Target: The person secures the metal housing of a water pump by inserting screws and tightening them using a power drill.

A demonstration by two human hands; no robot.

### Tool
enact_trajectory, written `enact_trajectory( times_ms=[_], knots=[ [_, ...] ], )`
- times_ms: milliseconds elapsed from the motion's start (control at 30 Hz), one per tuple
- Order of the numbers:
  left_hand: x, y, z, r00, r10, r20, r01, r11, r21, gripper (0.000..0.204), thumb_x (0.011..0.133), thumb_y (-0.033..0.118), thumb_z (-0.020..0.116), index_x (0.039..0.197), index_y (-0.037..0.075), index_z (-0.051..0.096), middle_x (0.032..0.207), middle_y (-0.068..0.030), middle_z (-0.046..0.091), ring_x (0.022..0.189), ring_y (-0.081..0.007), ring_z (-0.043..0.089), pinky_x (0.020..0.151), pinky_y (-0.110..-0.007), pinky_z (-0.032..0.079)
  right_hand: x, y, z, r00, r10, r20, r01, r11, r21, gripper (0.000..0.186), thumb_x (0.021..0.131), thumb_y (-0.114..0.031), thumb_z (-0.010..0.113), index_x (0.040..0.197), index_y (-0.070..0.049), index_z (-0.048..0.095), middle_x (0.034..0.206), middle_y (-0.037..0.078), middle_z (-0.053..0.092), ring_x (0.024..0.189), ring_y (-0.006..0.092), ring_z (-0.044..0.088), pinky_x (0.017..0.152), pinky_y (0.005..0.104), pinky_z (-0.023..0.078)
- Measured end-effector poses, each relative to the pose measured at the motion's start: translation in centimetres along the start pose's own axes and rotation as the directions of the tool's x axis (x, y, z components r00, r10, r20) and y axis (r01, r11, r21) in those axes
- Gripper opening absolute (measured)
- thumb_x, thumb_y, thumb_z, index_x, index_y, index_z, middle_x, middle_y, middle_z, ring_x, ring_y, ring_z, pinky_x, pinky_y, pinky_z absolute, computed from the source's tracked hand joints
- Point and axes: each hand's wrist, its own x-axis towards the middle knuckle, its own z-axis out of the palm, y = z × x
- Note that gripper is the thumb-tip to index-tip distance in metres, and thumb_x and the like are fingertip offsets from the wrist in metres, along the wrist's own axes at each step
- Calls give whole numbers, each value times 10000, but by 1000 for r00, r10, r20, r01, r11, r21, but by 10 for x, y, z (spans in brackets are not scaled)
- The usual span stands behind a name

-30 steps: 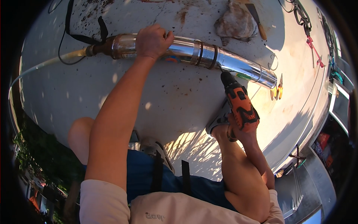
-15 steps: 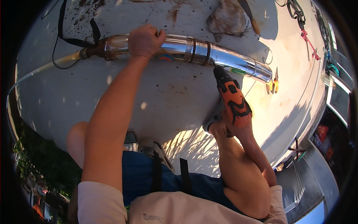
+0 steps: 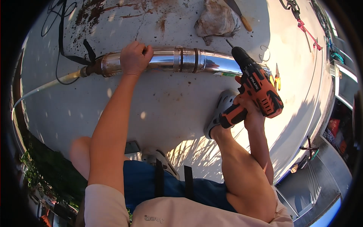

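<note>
A long shiny steel cylinder [image 3: 162, 59], with threaded and perforated bands, lies crosswise on the pale concrete, joined at its left end to a whitish hose [image 3: 45, 92]. My left hand [image 3: 133, 58] is closed round the cylinder's left half, fingers over its top. My right hand [image 3: 247, 104] grips an orange and black cordless drill [image 3: 257, 89], raised over the cylinder's right part and hiding some of it, with the bit pointing up and left past the cylinder. Yellow-handled pliers [image 3: 277, 80] lie beside the cylinder's right end.
A dirty cloth [image 3: 215, 20], a wooden-handled blade [image 3: 238, 17] and a metal ring [image 3: 264, 53] lie beyond the cylinder. Black straps [image 3: 62, 36] and cord are at upper left, a red hook-ended cord [image 3: 308, 36] at upper right. A phone [image 3: 132, 147] lies by my feet.
The drill has lifted off the cylinder's band, turned and moved up and right. My left hand still grips the cylinder, which now appears lower and less tilted in the view.
</note>
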Motion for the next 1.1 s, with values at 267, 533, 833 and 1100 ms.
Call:
enact_trajectory(
  times_ms=[267, 533, 833, 1100],
  knots=[
    [-17, 24, -6, 999, 41, -7, -41, 998, 56, 188, 838, 169, 695, 691, 75, 624, 702, -78, 537, 669, -293, 542, 628, -417, 428, 46, 40, -26, 987, 123, 100, -141, 970, 200, 282, 776, -49, 595, 1031, 63, 635, 824, 128, 670, 774, 214, 638, 777, 341, 528],
    [-7, 13, -17, 998, 36, -41, -32, 994, 101, 151, 804, 134, 682, 685, 92, 598, 680, -60, 494, 657, -259, 525, 610, -389, 393, 106, -43, -28, 878, 287, 383, -272, 958, -94, 267, 672, -48, 640, 922, 31, 693, 758, 108, 689, 666, 179, 624, 655, 312, 527],
    [-13, 23, -13, 1000, -13, 14, 12, 995, 101, 111, 765, 87, 669, 703, 84, 576, 692, -57, 475, 658, -252, 504, 606, -382, 376, 265, -147, -15, 545, 587, 599, -184, 781, -597, 470, 641, -37, 598, 1096, 74, 644, 957, 219, 722, 536, 169, 633, 508, 299, 570],
    [-13, 26, -8, 997, -71, -4, 71, 993, 92, 62, 759, 83, 674, 771, 83, 614, 716, -51, 497, 653, -244, 507, 621, -377, 391, 300, -150, 30, 389, 728, 565, -50, 629, -776, 400, 712, -96, 641, 1074, 76, 655, 903, 182, 729, 563, 177, 636, 520, 296, 562]
  ],
)
